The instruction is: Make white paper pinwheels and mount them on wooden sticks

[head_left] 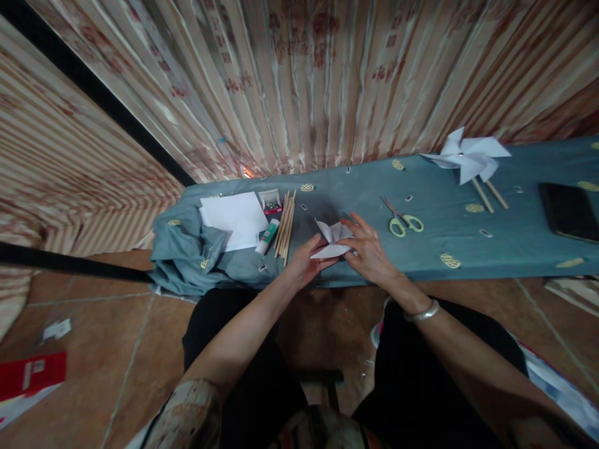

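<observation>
Between my two hands is a white paper pinwheel, its corners folded up and inward. My left hand grips it from the left and below, thumb on the near edge. My right hand holds its right side, fingers pressing on the folded paper. Just left of my hands lie several wooden sticks, a glue stick and a small box of metal pins. Green-handled scissors rest to the right of my right hand.
A stack of white paper lies at the left of the cloth-covered bench. Finished pinwheels on sticks and a dark phone lie at the right. A patterned curtain hangs behind.
</observation>
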The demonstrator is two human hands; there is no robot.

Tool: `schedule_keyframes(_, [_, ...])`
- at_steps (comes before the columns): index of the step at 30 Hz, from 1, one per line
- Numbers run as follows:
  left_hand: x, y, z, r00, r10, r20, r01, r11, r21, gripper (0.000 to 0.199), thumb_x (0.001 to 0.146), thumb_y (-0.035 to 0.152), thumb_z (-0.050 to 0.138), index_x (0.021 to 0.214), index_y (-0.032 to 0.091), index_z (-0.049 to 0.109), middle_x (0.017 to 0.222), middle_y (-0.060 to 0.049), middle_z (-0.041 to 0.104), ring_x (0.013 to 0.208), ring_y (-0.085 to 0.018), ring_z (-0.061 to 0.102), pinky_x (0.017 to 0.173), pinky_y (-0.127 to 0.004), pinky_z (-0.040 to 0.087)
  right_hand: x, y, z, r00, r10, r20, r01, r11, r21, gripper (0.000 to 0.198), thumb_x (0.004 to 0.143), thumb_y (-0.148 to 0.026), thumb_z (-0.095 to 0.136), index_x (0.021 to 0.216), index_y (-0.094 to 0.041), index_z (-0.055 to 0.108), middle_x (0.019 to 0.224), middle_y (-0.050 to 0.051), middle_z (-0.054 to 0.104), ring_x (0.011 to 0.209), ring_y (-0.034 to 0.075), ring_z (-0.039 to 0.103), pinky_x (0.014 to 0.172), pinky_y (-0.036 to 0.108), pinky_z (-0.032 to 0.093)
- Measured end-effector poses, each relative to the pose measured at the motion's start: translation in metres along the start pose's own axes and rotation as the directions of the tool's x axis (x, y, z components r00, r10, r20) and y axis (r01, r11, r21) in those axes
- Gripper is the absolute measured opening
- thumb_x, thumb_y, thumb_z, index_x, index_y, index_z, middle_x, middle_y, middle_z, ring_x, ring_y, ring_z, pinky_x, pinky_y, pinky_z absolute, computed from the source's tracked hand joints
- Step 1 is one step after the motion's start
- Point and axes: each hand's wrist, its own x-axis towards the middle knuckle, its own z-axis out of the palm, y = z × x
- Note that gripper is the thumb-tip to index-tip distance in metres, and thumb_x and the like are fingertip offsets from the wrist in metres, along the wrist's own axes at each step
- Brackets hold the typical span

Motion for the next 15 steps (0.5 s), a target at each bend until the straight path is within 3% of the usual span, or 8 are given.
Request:
schedule_keyframes(6, [-0.001, 0.002, 0.001, 0.999, 0.029, 0.035, -0.03, 0.999, 0.014, 0.019, 0.075, 0.028, 0.074, 0.086, 0.012, 0.072, 0.078, -0.005, 0.073, 0.069, -0.014, 0.066, 0.068, -0.024, 0.05, -0.006, -0.012, -0.004, 0.995, -0.092, -0.043, 0.088, 0.992, -0.09, 0.026, 0.084, -0.016, 0.051, 0.1, -0.021, 0.072, 0.147, 0.011, 0.049, 0.146, 0.032, 0.027, 0.109, 0.056, 0.033])
schedule_keyframes(11, [-0.007, 0.006, 0.003, 0.981, 0.179, 0.081, -0.187, 0.976, 0.114, 0.043, 0.052, 0.028, 0.089, 0.088, 0.011, 0.073, 0.079, -0.005, 0.074, 0.068, -0.014, 0.066, 0.07, -0.024, 0.049, -0.01, -0.028, -0.01, 0.986, -0.162, -0.048, 0.155, 0.98, -0.126, 0.039, 0.084, -0.026, 0.057, 0.123, -0.018, 0.06, 0.156, 0.016, 0.034, 0.149, 0.032, 0.017, 0.111, 0.058, 0.029])
schedule_keyframes(15, [-0.008, 0.007, 0.004, 0.957, 0.289, 0.009, -0.286, 0.941, 0.179, 0.05, 0.044, 0.027, 0.092, 0.087, 0.012, 0.074, 0.079, -0.006, 0.075, 0.069, -0.015, 0.066, 0.074, -0.027, 0.05, -0.012, -0.036, -0.013, 0.986, -0.163, -0.026, 0.16, 0.981, -0.108, 0.051, 0.086, -0.038, 0.059, 0.132, -0.018, 0.051, 0.157, 0.019, 0.03, 0.149, 0.033, 0.015, 0.11, 0.06, 0.029])
